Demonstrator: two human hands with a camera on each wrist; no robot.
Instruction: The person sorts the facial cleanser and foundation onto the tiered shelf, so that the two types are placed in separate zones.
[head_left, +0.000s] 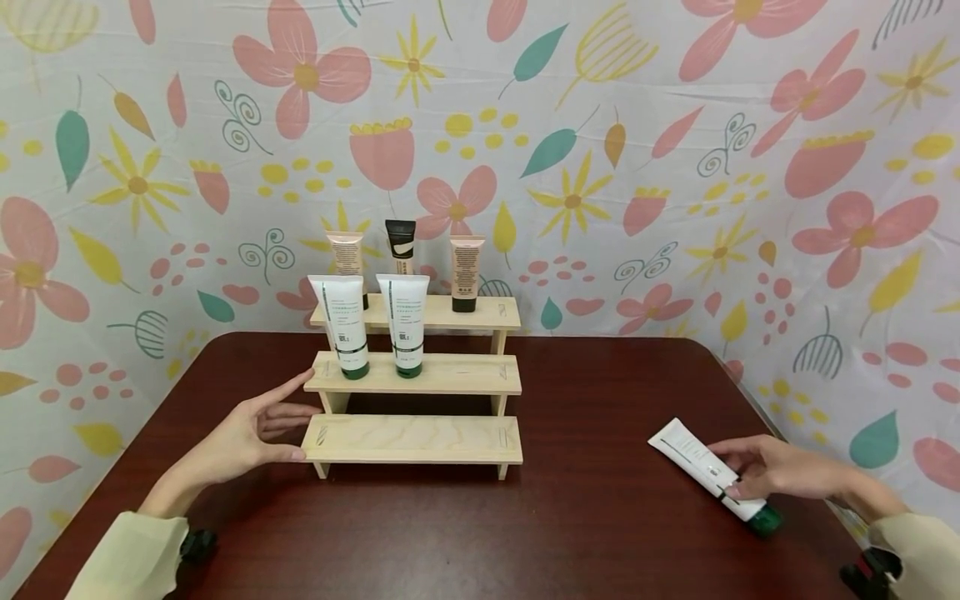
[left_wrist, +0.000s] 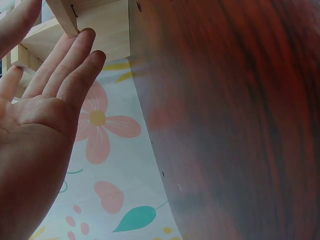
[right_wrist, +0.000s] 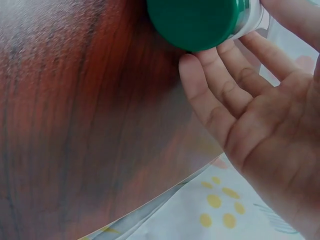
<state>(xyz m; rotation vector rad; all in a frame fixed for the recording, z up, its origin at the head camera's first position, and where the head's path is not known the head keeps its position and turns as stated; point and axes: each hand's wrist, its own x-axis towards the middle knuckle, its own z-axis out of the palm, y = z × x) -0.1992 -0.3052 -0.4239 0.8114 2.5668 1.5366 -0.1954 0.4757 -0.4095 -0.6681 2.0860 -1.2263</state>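
My right hand (head_left: 776, 468) holds a white squeeze tube (head_left: 701, 460) with a green cap (head_left: 765, 518), thumb on one side and fingers on the other. The tube lies slanted at the table's right; its cap (right_wrist: 195, 22) fills the top of the right wrist view. At the left end of a three-step wooden display rack (head_left: 412, 437), my left hand (head_left: 243, 437) rests with extended fingers, index by the middle step and thumb at the bottom one. Two similar white tubes, a left one (head_left: 345, 325) and a right one (head_left: 406, 321), stand cap-down on the middle step.
On the top step stand a beige tube (head_left: 347, 252), a black-topped tube (head_left: 401, 242) and another beige tube (head_left: 465, 268). Under everything is a dark reddish wooden table (head_left: 585, 417), with a flower-printed cloth (head_left: 637, 125) behind it.
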